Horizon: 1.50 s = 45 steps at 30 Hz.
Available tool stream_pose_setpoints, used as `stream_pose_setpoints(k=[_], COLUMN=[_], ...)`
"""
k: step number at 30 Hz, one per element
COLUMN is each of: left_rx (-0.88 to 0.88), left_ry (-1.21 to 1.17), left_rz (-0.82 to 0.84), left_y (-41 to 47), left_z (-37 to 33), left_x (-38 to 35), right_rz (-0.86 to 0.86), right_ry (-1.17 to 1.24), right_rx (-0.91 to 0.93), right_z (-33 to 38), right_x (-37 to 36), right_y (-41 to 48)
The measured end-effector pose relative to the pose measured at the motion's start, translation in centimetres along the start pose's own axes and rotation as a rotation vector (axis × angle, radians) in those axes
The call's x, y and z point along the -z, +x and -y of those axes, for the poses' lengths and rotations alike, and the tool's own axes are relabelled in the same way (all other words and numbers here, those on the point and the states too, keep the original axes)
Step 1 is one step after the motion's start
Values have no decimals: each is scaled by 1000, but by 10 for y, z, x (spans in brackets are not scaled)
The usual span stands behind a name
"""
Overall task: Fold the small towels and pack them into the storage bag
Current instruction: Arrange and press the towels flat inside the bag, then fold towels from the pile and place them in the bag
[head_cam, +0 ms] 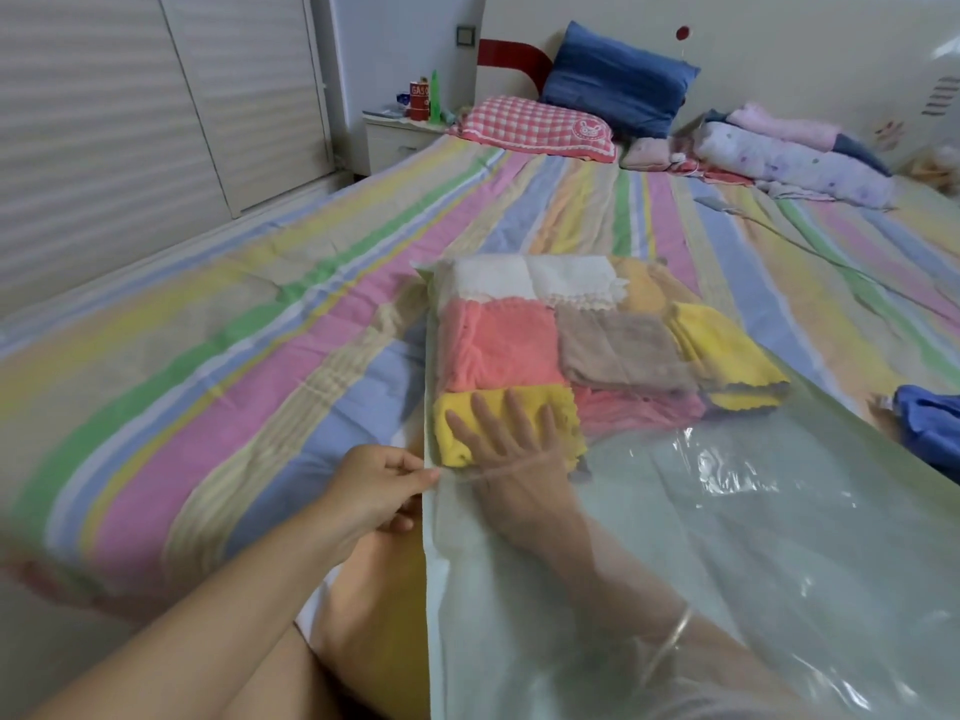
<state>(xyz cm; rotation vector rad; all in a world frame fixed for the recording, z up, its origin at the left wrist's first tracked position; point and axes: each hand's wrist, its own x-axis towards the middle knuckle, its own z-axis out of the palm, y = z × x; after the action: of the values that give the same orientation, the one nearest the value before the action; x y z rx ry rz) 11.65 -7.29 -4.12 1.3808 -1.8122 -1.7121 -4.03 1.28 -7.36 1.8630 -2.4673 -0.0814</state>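
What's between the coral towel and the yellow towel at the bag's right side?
A folded brown towel, lying inside the bag between them, as the head view shows.

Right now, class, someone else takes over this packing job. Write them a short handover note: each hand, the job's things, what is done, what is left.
Left hand: pinches the left edge of the storage bag, holding it up.
Right hand: inside the bag, fingers straight, pressing flat on the yellow towel.
Things: the bag lies on the striped bed. Folded towels sit packed at its far end, including the white towel, coral towel and brown towel.
Done: these towels are folded and inside.
Left: withdraw the right hand and close the bag. First check the blue cloth at the right edge; I cannot tell whether it is a towel.
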Motion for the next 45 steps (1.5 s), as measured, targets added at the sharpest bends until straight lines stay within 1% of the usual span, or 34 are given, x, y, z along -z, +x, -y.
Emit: stream_pose_setpoints(k=[3, 5, 7, 9, 10, 12, 13, 15, 18, 19, 24, 25, 26, 27, 29, 30, 31, 32, 35, 37, 38, 40, 42, 45], left_rx=[28, 26, -6, -125, -229, -490, -596, -733, -835, -852, -899, -907, -920, -931, -958, -970, -978, -982, -977, -969, -962, -949, -949, -927], left_ry=[62, 141, 265, 492, 537, 477, 457, 466, 444, 456, 540, 566, 598, 628, 669, 685, 697, 703, 714, 731, 736, 742, 742, 734], left_rz=[-6, -13, -55, -173, -251, -345, -345, -272, -53, 9, 214, 261, 306, 348, 398, 413, 430, 446, 474, 479, 481, 482, 474, 465], left_y=[0, 0, -3, -8, -11, -21, -25, -31, -42, -46, -56, -59, -63, -67, -74, -77, -80, -82, -87, -89, -88, -87, -85, -81], left_z=[-2, -4, -9, -14, -16, -28, -36, -48, -61, -64, -75, -78, -81, -84, -89, -90, -92, -92, -92, -91, -90, -88, -87, -88], left_x=[-1, -2, -4, -9, -13, -26, -34, -57, -103, -119, -195, -208, -221, -233, -256, -266, -275, -284, -306, -317, -321, -327, -329, -328], right_rz=[-33, -11, -43, -18, 1, -21, -41, -28, -30, -4, 72, 144, 164, 197, 242, 236, 214, 146, -217, -427, -484, -519, -520, -431], right_ry=[28, 3, 4, 69, 97, 128, 126, 116, 68, 86, 164, 267, 366, 408, 405, 403, 399, 387, 322, 238, 195, 142, 137, 163], right_rx=[-17, -21, 10, 37, 45, 30, 21, 21, -13, -70, -301, -332, -328, -338, -379, -406, -456, -520, -717, -771, -783, -811, -881, -976], right_z=[8, 6, 6, 2, -3, -14, -19, -37, -70, -86, -153, -164, -172, -177, -186, -190, -195, -202, -229, -251, -263, -291, -318, -357], right_x=[-5, -7, 2, 8, 8, 10, 18, 23, 26, 27, 42, 45, 49, 57, 82, 95, 107, 114, 111, 95, 88, 74, 69, 65], right_y=[7, 8, 5, 2, -1, -16, -30, -62, -121, -138, -225, -244, -262, -279, -305, -315, -321, -326, -333, -333, -330, -324, -318, -315])
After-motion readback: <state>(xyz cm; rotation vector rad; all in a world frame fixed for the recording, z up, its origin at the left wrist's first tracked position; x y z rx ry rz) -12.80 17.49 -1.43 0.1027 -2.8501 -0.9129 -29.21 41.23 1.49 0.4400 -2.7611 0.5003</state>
